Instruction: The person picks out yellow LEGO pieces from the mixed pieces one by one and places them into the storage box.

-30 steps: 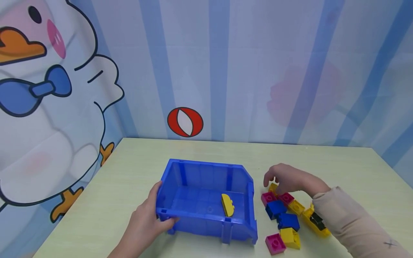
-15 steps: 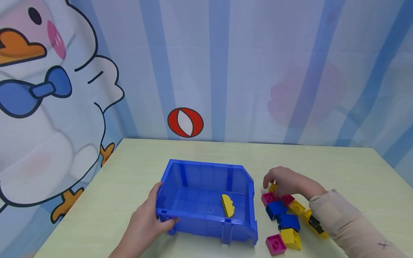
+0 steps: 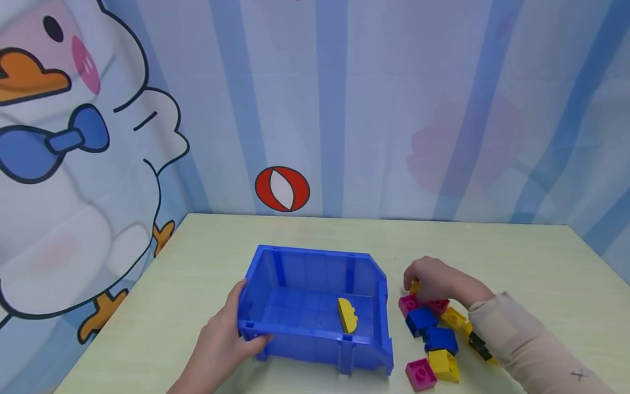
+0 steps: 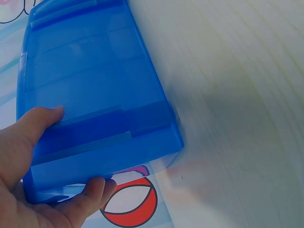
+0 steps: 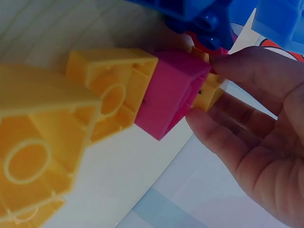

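My left hand [image 3: 221, 342] grips the left end of a blue plastic bin [image 3: 305, 348], thumb on the outside of its near wall. One yellow rounded toy brick [image 3: 347, 316] lies inside the bin. To the right, my right hand [image 3: 435, 278] reaches down at the far end of a cluster of toy bricks. Its fingers and thumb pinch a small yellow brick [image 5: 207, 98], largely covered by the hand in the head view. A pink brick [image 5: 173, 90] stands right beside the fingertips in the right wrist view.
Nearer in the cluster lie a blue brick [image 3: 421, 320], a second blue brick [image 3: 441, 340], a yellow sloped brick [image 3: 444, 365] and a pink brick [image 3: 420, 375]. The right sleeve [image 3: 521, 339] partly hides a yellow-and-black piece [image 3: 479, 346]. A printed curtain [image 3: 364, 109] hangs behind the table.
My right hand has sunk slightly and its fingers have drawn in around the small yellow brick. The right forearm has shifted a little left; the left hand and bin stay put.
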A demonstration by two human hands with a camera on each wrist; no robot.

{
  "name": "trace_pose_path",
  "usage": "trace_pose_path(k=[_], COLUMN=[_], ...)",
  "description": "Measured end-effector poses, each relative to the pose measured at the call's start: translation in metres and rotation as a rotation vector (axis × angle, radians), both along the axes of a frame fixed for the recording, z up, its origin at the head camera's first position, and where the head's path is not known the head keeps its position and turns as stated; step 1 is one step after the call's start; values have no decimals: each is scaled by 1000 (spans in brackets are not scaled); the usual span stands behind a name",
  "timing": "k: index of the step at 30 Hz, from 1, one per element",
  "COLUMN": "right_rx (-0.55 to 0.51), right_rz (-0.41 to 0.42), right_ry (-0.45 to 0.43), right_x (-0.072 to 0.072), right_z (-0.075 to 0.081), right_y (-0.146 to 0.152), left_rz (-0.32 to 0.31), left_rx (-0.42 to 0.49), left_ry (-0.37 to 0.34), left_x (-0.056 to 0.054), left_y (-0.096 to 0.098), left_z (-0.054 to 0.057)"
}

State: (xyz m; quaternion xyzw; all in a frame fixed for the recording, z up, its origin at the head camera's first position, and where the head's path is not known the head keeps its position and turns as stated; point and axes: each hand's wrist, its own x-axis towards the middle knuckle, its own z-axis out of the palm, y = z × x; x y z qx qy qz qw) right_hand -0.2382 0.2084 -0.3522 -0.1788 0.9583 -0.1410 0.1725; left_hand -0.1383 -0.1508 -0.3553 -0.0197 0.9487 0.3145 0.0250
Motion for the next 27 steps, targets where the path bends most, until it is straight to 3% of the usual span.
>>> trace_pose_path(k=[15, 27], right_rx=[3, -5], right_rz=[48, 29], right_ry=[36, 25], right_x=[-2, -2], right_z=[0, -1], right_y=[-1, -1], left_rz=[3, 7], left_rx=[9, 21], left_ry=[-1, 8], left_x=[1, 2], left_y=[-1, 0], left_z=[0, 1])
